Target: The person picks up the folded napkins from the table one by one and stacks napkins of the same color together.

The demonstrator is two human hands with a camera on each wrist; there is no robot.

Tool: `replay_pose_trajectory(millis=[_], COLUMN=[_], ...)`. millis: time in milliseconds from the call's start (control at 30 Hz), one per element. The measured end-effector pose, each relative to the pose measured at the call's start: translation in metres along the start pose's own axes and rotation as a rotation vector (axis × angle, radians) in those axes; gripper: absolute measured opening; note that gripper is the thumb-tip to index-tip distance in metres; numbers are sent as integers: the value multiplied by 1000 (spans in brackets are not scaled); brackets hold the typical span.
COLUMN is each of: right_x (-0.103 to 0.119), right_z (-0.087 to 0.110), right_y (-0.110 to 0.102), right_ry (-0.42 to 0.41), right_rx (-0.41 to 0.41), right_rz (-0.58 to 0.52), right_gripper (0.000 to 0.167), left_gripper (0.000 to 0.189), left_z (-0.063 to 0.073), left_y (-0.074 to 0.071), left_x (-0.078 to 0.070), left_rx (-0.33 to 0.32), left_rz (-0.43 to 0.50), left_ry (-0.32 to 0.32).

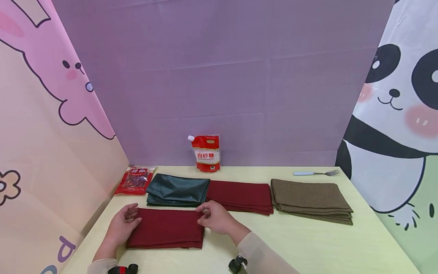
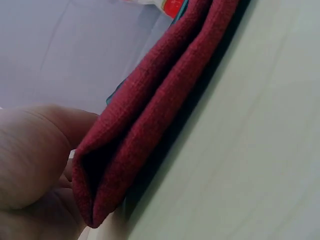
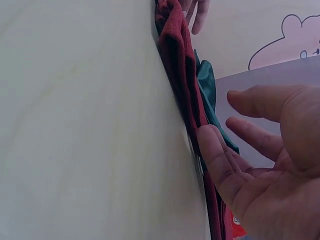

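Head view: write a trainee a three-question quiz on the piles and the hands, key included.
1. Which pile lies between the left hand and the right hand?
a) green
b) red
c) brown
2. True or false: the fork lies beyond the brown pile, nearer the purple backdrop.
3. How many red piles show in the head view?
Key: 1 b; 2 true; 3 two.

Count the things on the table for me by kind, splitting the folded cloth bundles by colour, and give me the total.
Red cloth bundles: 2
Dark green cloth bundle: 1
Brown cloth bundle: 1
Red food packets: 2
Fork: 1
Total: 7, each folded bundle counted as one.
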State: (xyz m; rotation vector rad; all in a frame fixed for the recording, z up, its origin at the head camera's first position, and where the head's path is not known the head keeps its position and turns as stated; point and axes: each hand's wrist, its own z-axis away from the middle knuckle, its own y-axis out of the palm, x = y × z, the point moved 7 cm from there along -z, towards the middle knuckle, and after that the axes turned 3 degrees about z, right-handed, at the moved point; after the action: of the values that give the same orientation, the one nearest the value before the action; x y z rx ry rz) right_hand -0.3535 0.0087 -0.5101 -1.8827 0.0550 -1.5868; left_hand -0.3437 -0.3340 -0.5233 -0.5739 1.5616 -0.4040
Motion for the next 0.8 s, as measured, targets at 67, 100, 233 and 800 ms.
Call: replay_pose_trajectory(millis=[67,100,233,800], right_x=[-1,-2,-5,-8], right_z=[0,1,0,-1], right_y=[-1,-1,-1,-1], right_ry=[10,18,35,41], right_rx=[-5,-7,-9,-11], right_rz=[16,27,47,125], right_gripper=[31,31,31,41], left_gripper=[58,58,56,28], left_z=[-1,-1,0,3], left_y=[0,0,1,0], left_x=[3,3,5,-2], left_rx=[1,1,4,-14], left_rz=[-8,-11,-10,1], left_ry=[-10,-15,-43,-46])
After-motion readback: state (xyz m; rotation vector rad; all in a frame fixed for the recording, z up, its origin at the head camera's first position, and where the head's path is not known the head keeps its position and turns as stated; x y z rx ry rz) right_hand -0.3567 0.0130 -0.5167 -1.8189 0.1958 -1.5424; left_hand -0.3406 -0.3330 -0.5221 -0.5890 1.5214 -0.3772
